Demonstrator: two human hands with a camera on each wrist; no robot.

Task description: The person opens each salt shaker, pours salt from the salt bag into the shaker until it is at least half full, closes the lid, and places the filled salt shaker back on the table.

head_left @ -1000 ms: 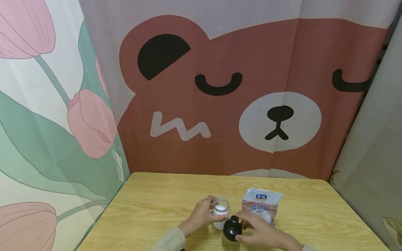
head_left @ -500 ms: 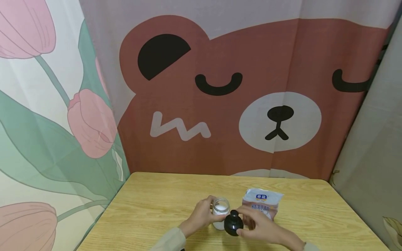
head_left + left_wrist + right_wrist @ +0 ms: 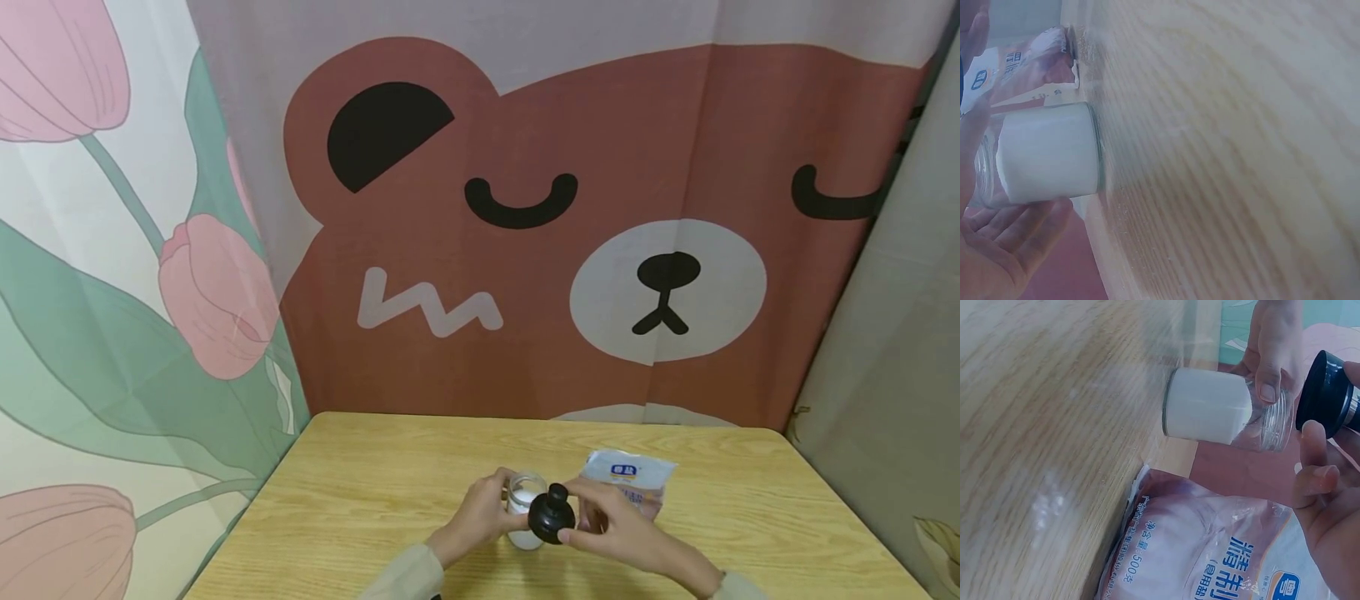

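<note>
A clear glass jar [image 3: 524, 540], partly filled with white grains, stands uncovered on the wooden table. My left hand [image 3: 478, 510] grips it near the top, the thumb across its side in the right wrist view. Between the thumb and fingers of my right hand [image 3: 622, 527] is a round black lid [image 3: 551, 518] with a knob on top. In the right wrist view the lid [image 3: 1324, 394] is tilted and just apart from the threaded jar mouth [image 3: 1277, 422]. Behind the right hand stands a printed salt bag [image 3: 633, 473], its lower part hidden in the head view.
The light wooden table [image 3: 390, 467] reaches back to a curtain [image 3: 420, 367] printed with a brown bear. A tulip curtain [image 3: 225, 300] hangs at the left, a pale curtain [image 3: 870, 375] at the right. The salt bag stands close to the jar's right.
My right hand has raised the black lid and brought it left, so it now covers part of the jar in the head view. The left hand and jar have stayed in place.
</note>
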